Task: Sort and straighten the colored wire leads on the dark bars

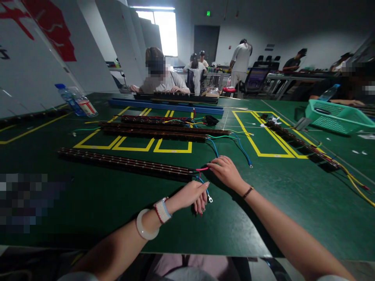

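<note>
A long dark strip (pixel 125 163) lies across the green table (pixel 88 203) in front of me, with coloured wires coming out of its right end. My right hand (pixel 226 170) rests at that end, fingers pinched on a red wire (pixel 202 169). My left hand (pixel 193 195) is just below, fingers curled round a small dark object I cannot make out, beside a blue wire (pixel 205 187) that ends in a metal ring lug. I wear a white bangle and a watch on the left wrist and a thin bracelet on the right.
More strips (pixel 158 129) with wires lie on yellow floor-tape rectangles further back, and another strip (pixel 301 146) runs along the right. A water bottle (pixel 76 100) stands at the back left, a teal basket (pixel 336 117) at the right. A person sits opposite; others work behind.
</note>
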{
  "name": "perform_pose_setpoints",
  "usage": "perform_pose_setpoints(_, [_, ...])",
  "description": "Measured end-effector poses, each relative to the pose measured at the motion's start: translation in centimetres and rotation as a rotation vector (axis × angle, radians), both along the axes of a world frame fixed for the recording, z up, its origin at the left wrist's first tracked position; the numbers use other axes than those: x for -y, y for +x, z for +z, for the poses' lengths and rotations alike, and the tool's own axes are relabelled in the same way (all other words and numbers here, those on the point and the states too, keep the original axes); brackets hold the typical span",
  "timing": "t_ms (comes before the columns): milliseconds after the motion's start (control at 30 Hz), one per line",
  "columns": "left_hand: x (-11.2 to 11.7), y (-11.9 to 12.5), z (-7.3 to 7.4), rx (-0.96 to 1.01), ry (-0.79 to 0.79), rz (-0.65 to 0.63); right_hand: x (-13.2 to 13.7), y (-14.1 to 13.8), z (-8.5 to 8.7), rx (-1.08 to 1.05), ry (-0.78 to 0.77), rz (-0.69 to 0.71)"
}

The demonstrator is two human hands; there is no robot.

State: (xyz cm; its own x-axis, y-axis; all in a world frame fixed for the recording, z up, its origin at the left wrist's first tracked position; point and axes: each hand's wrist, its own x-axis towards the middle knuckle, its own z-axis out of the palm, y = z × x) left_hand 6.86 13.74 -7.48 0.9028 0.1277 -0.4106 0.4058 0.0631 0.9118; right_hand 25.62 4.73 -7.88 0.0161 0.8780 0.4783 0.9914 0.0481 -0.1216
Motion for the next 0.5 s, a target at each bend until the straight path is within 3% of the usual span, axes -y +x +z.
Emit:
perform_pose_setpoints(267, [0.8,-0.7,1.5,0.212,-0.086,-0.042,0.9,-2.8,-0.8,-0.141,-0.124,0.07])
perform_pose_setpoints(400, [0.5,-0.6,1.0,0.188,-0.151,-0.076,0.9,-3.3,-0.8,-0.185,-0.119,-0.015])
perform_pose_setpoints(500, [0.4,-0.1,0.2,0.143,-0.212,0.009,0.9,-3.7,-0.2,-0.191,-0.074,-0.071])
